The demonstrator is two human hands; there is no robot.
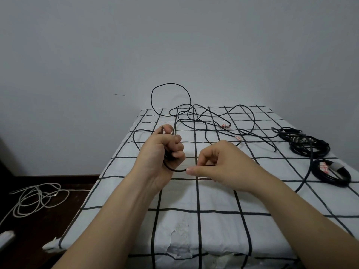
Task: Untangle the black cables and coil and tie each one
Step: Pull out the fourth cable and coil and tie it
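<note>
A thin black cable (206, 124) sprawls in loose loops across the far end of the table, one loop standing up against the wall. My left hand (165, 150) is closed around its near part, with the cable end poking up between thumb and finger. My right hand (217, 162) pinches the same cable a short way along; a short curved stretch hangs between the two hands. Two coiled black cables lie at the right: a larger bundle (305, 142) and a smaller coil (332, 173) with a red-and-white tag.
The table wears a white cloth with a black grid (194, 226); its left edge drops to a dark floor. A white cable (37, 199) lies in loops on that floor. A plain grey wall stands right behind the table.
</note>
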